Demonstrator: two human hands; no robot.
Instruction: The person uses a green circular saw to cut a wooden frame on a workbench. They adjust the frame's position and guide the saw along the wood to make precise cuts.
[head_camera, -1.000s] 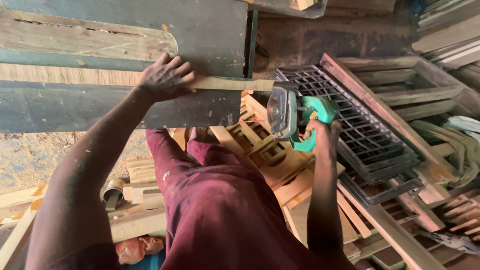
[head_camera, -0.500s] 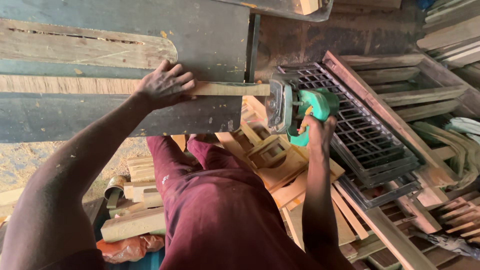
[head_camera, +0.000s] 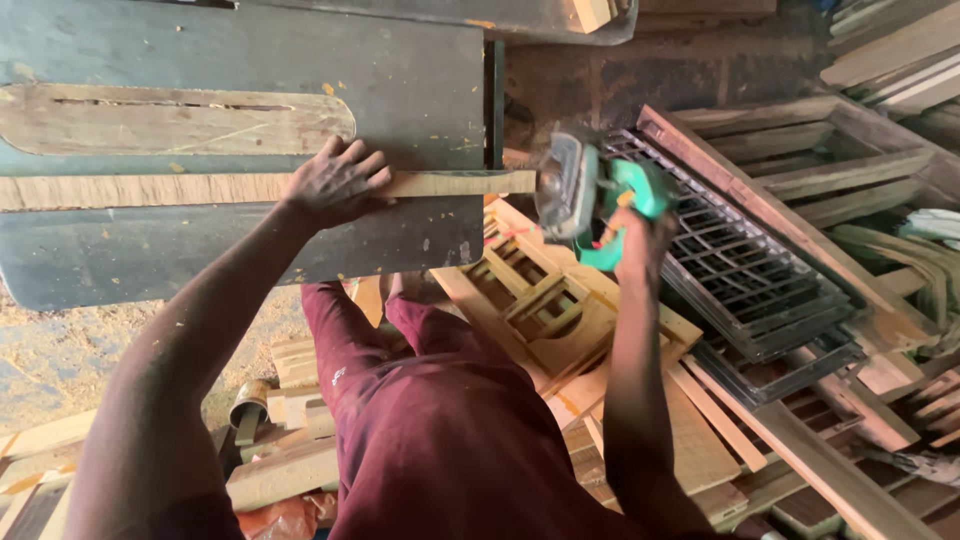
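the left hand (head_camera: 335, 183) lies palm down on a long wooden strip (head_camera: 200, 188) that runs across a dark green saw table (head_camera: 420, 70). its fingers (head_camera: 365, 165) are spread and flat, pressing the strip against the table top rather than curling around it; the thumb side sits toward the near edge of the strip. the strip passes under the palm and goes on to the right, its free end reaching past the table's edge.

the right hand (head_camera: 640, 235) is wrapped around the handle of a green power tool (head_camera: 590, 200), fingers closed tight on the grip. the tool's grey round head sits right at the free end of the strip, touching it or just beside it; which one cannot be told from here. so the strip's end lies to the left of the right hand's fingers, with the body of the tool between them.

a pale wooden insert (head_camera: 170, 120) with a narrow slot lies in the table top above the strip. below and to the right are stacked wooden frames (head_camera: 540, 300) and a dark metal grille (head_camera: 750, 270). the person's maroon trousers (head_camera: 450, 440) fill the lower middle.
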